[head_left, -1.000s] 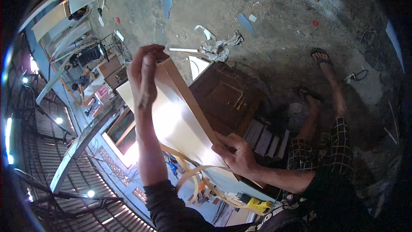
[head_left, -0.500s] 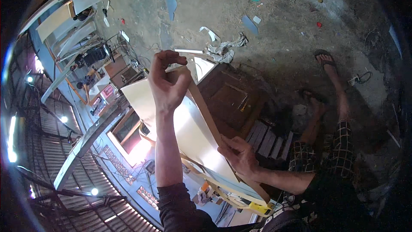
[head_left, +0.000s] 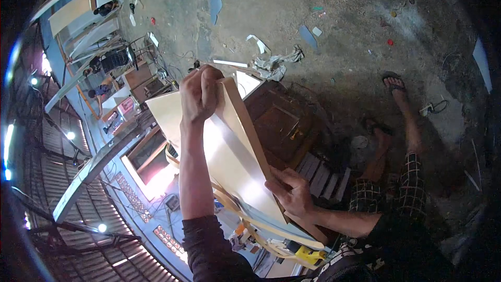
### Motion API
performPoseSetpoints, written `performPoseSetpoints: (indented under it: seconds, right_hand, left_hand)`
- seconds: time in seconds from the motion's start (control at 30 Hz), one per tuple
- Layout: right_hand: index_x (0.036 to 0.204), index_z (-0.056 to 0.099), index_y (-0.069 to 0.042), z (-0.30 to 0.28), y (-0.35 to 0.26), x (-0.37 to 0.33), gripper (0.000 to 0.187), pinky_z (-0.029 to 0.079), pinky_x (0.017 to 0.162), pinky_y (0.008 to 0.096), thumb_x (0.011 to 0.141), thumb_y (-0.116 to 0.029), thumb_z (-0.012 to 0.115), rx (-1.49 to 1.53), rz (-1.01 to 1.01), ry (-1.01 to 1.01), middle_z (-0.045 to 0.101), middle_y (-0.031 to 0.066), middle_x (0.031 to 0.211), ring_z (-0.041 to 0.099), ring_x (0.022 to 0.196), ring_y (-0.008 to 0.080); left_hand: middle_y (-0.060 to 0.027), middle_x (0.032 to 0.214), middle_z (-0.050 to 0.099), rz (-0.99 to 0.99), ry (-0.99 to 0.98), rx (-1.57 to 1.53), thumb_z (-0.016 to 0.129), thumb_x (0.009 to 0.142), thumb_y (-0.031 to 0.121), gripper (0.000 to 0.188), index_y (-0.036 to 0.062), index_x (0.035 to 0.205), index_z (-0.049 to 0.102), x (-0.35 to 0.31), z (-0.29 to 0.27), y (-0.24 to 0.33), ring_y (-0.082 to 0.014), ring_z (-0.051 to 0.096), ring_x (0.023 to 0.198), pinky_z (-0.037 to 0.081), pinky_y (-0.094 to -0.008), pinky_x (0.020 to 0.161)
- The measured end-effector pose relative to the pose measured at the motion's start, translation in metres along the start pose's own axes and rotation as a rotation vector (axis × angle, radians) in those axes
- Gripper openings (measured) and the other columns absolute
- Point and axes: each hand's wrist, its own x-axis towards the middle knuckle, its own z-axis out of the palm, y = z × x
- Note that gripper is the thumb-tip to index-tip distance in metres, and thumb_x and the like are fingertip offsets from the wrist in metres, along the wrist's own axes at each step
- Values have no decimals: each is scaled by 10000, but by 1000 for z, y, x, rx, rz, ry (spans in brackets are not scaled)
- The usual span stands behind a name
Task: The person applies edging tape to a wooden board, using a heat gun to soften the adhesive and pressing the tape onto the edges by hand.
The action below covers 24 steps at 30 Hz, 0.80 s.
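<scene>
A pale, glossy flat panel (head_left: 229,162) with a brown long edge slants across the middle, its far corner pointing away from me. My left hand (head_left: 201,94) is closed at that far corner, knuckles up and fingers folded. Its palm side is hidden, so what it holds there does not show. Farther down the same edge, my right hand (head_left: 293,192) pinches the panel, thumb and fingers closed on it. A pale curved strip (head_left: 261,230) runs below the panel, beside a yellow object (head_left: 309,254) near my body.
A dark brown wooden cabinet piece (head_left: 276,120) lies right of the panel, with stacked pale slats (head_left: 323,177) nearby. A crumpled cloth (head_left: 279,62) and scraps are on the floor. Sandalled feet (head_left: 394,81) stand at right. Another person (head_left: 99,91) is at far left.
My left hand has turned and come down onto the panel's far corner, its curled fingers now folded against it. My right hand keeps its place on the edge.
</scene>
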Motion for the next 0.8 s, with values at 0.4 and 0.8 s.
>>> performPoseSetpoints:
  seconds: [0.4, 0.8]
  right_hand:
    - [1146, 684, -31, -1, -10, 5, 330, 508, 703, 259, 869, -196, 750, 32, 159, -20, 619, 45, 942, 600, 814, 89]
    - [1090, 691, -56, -29, 11, 43, 437, 525, 759, 285, 782, -335, 826, 42, 432, -508, 649, 53, 931, 639, 851, 122]
  left_hand:
    - [-31, 619, 552, 19, 118, -121, 381, 1036, 417, 590, -16, 690, 584, 3, 10, -8, -114, 493, 578, 396, -290, 542]
    - [-124, 749, 620, 43, -100, -175, 606, 874, 513, 547, -30, 809, 624, -4, 3, 32, -219, 584, 709, 453, -344, 676]
